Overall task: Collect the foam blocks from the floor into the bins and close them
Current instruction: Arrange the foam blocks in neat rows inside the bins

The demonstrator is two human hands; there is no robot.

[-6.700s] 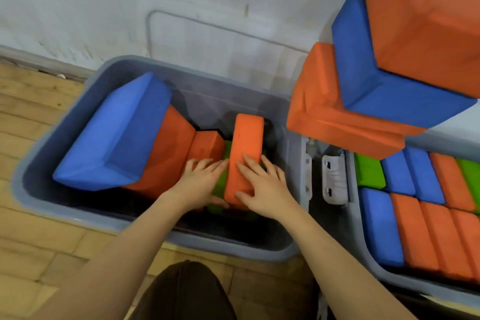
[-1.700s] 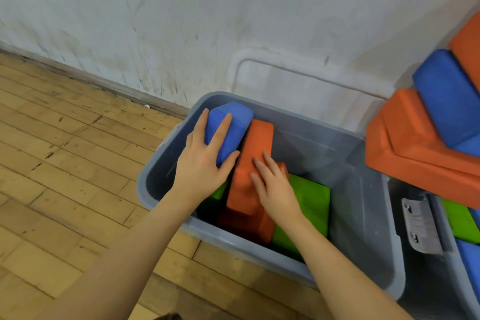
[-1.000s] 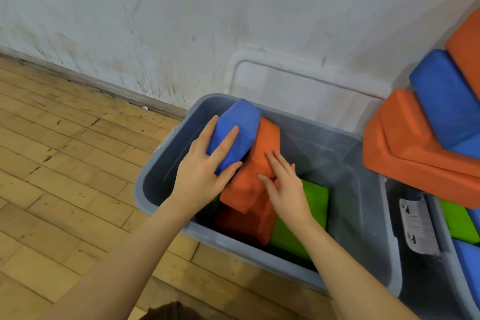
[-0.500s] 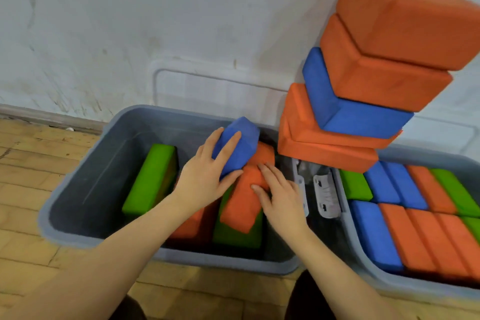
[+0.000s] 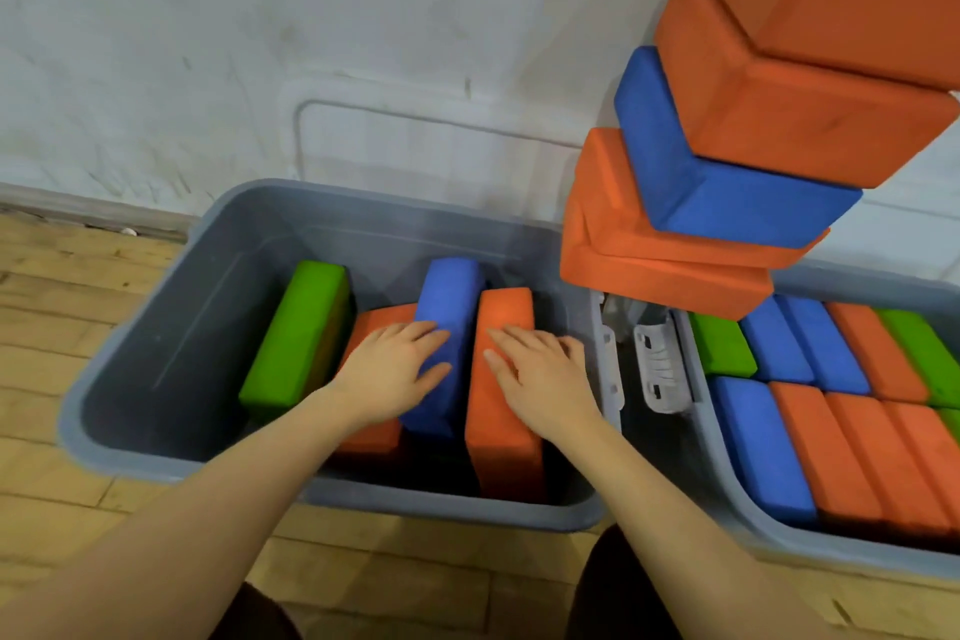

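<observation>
Head camera view, looking down at a light wooden plank floor against a scuffed white wall. At left sits an open grey plastic bin. Inside it, from left, a green foam block leans on edge, then an orange foam block lies low, then a blue foam block stands on edge, touching a second, upright orange foam block beside it. The left hand lies on the blue block's side, fingers straight and slightly spread, thumb against its face. The right hand rests flat on the upright orange block, fingers extended. Further right, a leaning stack of large orange and blue foam blocks rises against the wall. Below it, a second grey bin holds foam blocks packed in tidy rows.
</observation>
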